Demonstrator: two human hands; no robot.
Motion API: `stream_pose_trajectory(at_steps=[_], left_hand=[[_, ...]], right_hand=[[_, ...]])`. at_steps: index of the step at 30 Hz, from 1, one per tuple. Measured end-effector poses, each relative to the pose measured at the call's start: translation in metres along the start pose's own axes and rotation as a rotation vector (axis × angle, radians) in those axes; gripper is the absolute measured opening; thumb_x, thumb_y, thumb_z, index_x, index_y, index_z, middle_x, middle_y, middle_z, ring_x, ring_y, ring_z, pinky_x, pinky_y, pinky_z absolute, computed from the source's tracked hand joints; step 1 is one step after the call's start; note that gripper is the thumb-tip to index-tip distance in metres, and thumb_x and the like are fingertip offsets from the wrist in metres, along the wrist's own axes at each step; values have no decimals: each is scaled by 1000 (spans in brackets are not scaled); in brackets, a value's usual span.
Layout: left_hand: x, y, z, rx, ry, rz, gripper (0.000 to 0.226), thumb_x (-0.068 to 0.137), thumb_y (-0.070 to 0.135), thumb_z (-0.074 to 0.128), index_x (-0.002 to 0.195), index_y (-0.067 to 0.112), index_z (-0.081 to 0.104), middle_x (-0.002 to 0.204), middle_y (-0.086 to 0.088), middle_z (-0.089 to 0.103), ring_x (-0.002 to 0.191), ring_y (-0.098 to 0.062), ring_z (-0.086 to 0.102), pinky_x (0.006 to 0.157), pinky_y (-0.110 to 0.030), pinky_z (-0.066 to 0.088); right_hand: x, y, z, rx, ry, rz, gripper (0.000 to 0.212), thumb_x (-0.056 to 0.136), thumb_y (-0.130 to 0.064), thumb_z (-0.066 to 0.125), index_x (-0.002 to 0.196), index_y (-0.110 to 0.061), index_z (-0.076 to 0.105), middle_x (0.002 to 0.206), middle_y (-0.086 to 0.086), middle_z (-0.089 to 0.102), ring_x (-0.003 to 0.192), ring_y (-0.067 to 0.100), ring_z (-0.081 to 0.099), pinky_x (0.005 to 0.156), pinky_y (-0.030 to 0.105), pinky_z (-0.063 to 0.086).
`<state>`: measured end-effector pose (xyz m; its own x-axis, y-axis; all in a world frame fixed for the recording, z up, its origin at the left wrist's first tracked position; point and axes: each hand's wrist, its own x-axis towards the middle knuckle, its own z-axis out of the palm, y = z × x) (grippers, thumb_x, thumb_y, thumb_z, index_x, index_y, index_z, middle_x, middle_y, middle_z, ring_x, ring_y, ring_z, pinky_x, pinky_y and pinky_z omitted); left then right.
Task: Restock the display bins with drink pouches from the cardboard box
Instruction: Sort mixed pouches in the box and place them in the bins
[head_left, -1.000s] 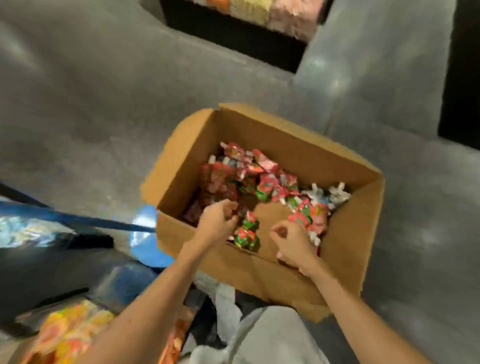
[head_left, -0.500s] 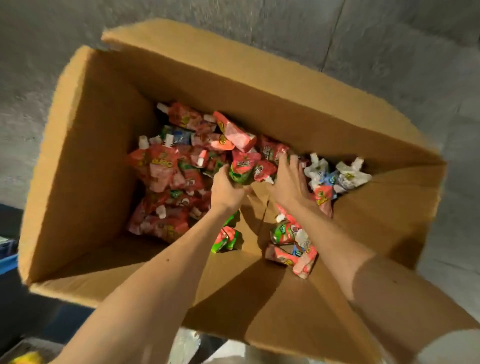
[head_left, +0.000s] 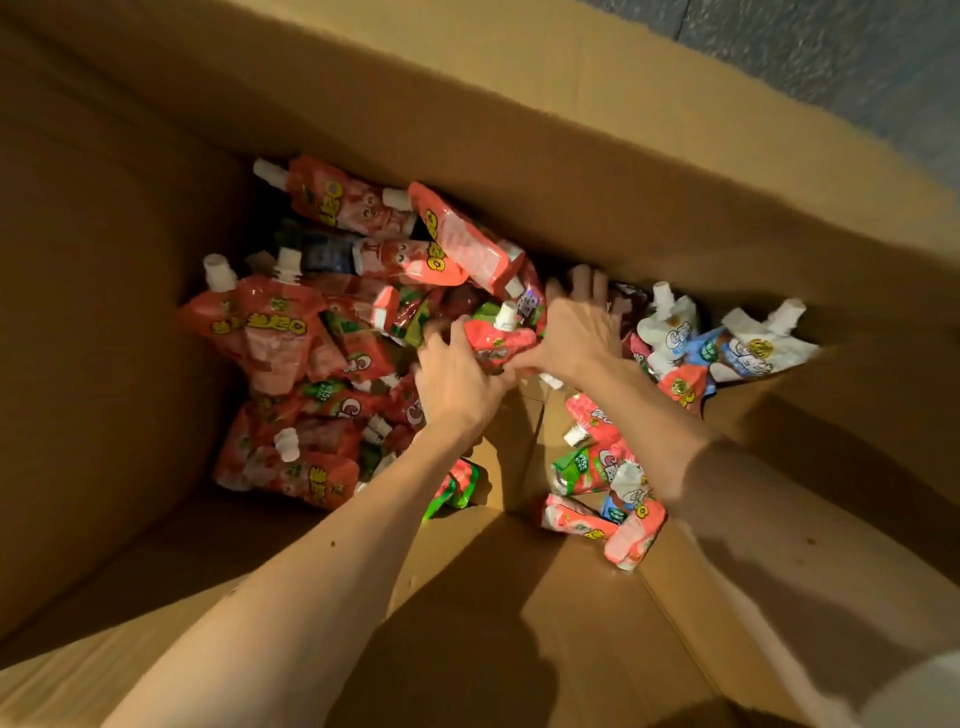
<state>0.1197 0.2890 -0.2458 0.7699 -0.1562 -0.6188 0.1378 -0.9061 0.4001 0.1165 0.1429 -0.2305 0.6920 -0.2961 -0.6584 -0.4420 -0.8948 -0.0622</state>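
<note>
In the big cardboard box both arms reach down close together, the right hand flat with straight fingers on the pile of pouches, the left hand curled round a shiny red pouch with a white cap.

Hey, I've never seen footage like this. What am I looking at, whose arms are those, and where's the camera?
There is no machine here. A person wears a camera on the head, so this one view looks down along their own bare arms into a cardboard box. On its bottom lie loose spouted drink pouches, mostly red, plus white and blue pouches at the right. The left hand has its grip round a red pouch with a white cap. The right hand lies beside it, fingers stretched out.
</note>
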Motion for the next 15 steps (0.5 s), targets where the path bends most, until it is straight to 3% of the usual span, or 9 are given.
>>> stream_pose_trajectory(at_steps=[3,6,10,13,15], left_hand=[[-12,-7,-1,200,0,54,92,72,71,71,141,17,43,147,-15,34,134,-34,34,104,-45,39],[-22,-22,5,266,33,173,85,74,72,67,135,16,50,153,-11,32,136,-35,30,104,-47,39],[-31,-43,7,22,-74,262,82,73,76,60,119,8,55,148,-13,41,135,-29,33,110,-44,31],[-34,-48,-10,-212,-111,213,70,67,58,80,108,11,49,114,-2,57,102,-15,50,85,-22,41],[-35,-42,-27,-306,-203,114,68,64,45,90,109,15,48,108,4,62,97,-13,59,79,-26,48]], right_hand=[[-2,-1,0,-67,-87,-96,127,46,-70,86,145,-7,35,150,13,37,142,32,28,114,51,28],[-9,0,2,-104,-112,-197,112,55,-62,87,139,-5,39,141,13,50,140,29,32,109,46,33],[-21,1,9,-25,-146,-279,96,57,-58,87,127,-8,45,129,12,58,129,30,41,107,47,34],[-30,-2,4,156,-193,-208,96,50,-56,92,120,-10,46,123,13,55,118,33,49,97,45,44],[-36,-3,-4,269,-239,-145,96,46,-54,94,118,-11,47,121,11,53,113,30,50,92,43,47]])
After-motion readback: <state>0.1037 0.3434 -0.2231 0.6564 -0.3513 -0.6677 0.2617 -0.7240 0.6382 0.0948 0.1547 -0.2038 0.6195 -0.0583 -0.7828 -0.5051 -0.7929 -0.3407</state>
